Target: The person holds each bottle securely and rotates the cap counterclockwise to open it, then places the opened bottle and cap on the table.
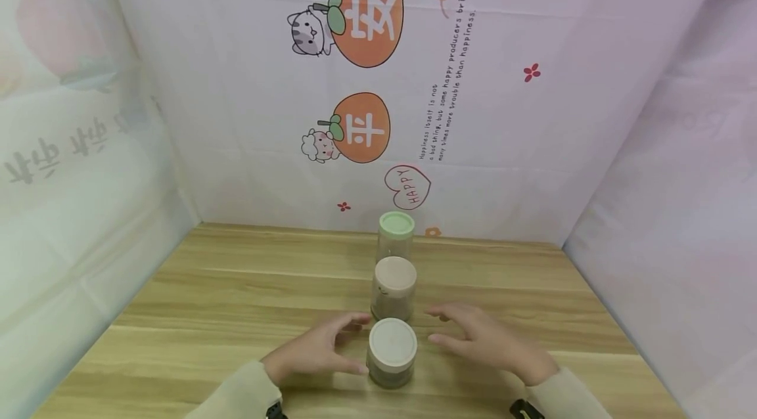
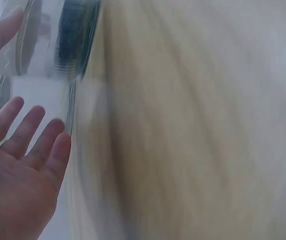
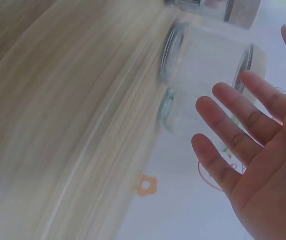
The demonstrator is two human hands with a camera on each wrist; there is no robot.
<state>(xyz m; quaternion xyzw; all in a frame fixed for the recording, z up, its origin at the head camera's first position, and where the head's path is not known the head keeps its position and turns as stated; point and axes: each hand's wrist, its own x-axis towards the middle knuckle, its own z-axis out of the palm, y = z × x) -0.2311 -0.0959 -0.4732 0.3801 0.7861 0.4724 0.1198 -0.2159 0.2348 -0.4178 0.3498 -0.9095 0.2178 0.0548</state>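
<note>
One short glass jar with a whitish lid [image 1: 392,356] stands upright on the wood-grained counter [image 1: 248,287], between the person's left hand [image 1: 316,350] and right hand [image 1: 487,337]. The left grip is apart, thumb and fingers spread round the jar's left side, very near it; whether the thumb touches the glass I cannot tell. The right grip is apart too, its palm turned toward the jar with a gap between. Just behind stands a taller jar with a cream lid [image 1: 393,291], and beyond it a jar with a green lid [image 1: 395,235], all three in a line running to the back wall cloth [image 1: 503,143], printed with orange fruit, lettering and a heart reading HAPPY. Pale sleeves [image 1: 239,393] cover both forearms.
</note>
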